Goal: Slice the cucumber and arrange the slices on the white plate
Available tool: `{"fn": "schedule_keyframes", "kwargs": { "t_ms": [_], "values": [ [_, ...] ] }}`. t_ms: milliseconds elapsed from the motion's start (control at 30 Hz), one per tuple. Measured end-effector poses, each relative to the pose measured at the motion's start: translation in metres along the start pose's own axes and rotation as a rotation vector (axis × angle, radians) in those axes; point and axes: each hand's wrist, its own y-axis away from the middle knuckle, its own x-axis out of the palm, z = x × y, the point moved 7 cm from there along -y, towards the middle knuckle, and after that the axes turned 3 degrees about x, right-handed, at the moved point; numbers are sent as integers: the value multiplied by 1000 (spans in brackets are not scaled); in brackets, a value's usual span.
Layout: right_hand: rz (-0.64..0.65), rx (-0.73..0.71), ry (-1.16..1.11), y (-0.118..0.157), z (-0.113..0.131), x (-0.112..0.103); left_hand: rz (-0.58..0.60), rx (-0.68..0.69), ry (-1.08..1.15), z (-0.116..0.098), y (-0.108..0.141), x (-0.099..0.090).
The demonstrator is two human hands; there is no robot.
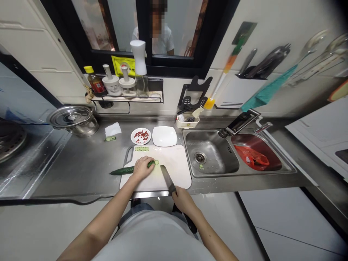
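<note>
A long green cucumber (123, 170) lies across the left half of a white cutting board (174, 157), its uncut end reaching past the board's edge. My left hand (142, 168) is closed over the cucumber near its cut end. One pale round slice (157, 162) rests right by that end. In my right hand (183, 199) is the handle of a kitchen knife (168, 178); its blade points forward over the board, apart from the cucumber. A row of overlapping cucumber slices (141, 149) lies at the board's far left corner.
Behind the board stand a plate of chopped red pieces (140, 136) and a white square plate (164, 136). A double sink (212, 152) with a faucet (239, 123) adjoins on the right. A lidded steel pot (74, 119) stands at the left, near a paper towel (113, 129).
</note>
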Motion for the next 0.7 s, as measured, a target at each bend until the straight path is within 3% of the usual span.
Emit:
{"fn": "schedule_keyframes", "kwargs": {
  "t_ms": [200, 700],
  "values": [
    [-33, 42, -109, -3, -16, -7, 78, -44, -112, -16, -7, 7],
    [-55, 25, -99, -13, -11, -7, 67, -110, -230, -29, -15, 14]
  ]
}}
